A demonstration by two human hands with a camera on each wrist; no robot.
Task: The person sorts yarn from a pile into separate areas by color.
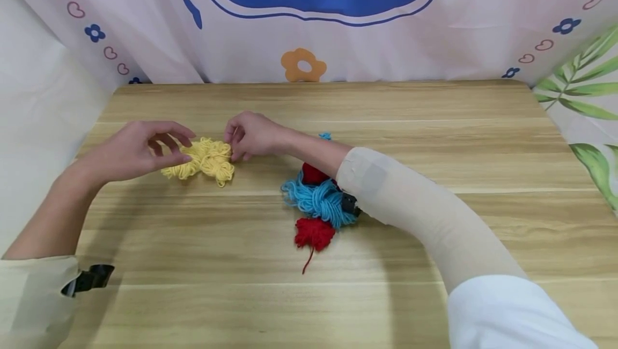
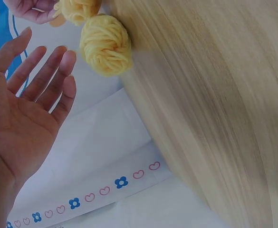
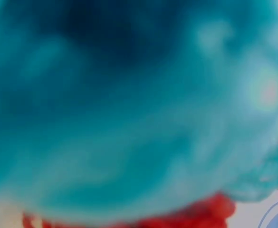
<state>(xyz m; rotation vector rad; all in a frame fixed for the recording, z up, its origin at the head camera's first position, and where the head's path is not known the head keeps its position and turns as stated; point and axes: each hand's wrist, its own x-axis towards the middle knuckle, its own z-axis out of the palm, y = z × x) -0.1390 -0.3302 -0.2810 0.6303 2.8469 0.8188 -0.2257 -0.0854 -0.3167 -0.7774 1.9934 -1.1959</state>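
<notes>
A yellow yarn bundle [image 1: 205, 157], narrowed between its looped lobes, lies on the left part of the table. My left hand [image 1: 137, 150] hovers at its left end, fingers loosely bent and apart. In the left wrist view that hand's palm [image 2: 22, 116] faces the camera and holds nothing. At the bundle's right end my right hand [image 1: 253, 133] pinches the yarn with curled fingers; the fingertips are partly hidden. Under my right forearm lies a blue yarn bundle [image 1: 316, 199] across a red yarn bundle [image 1: 314, 232]. Blurred blue yarn [image 3: 129, 156] fills most of the right wrist view.
The wooden table [image 1: 217, 306] ends at a printed cloth backdrop [image 1: 241, 43]. A loose red strand [image 1: 307, 261] trails toward the front. The black wrist camera [image 1: 348, 203] on my right sleeve sits right against the blue yarn. Another black camera [image 1: 94, 278] juts from my left sleeve.
</notes>
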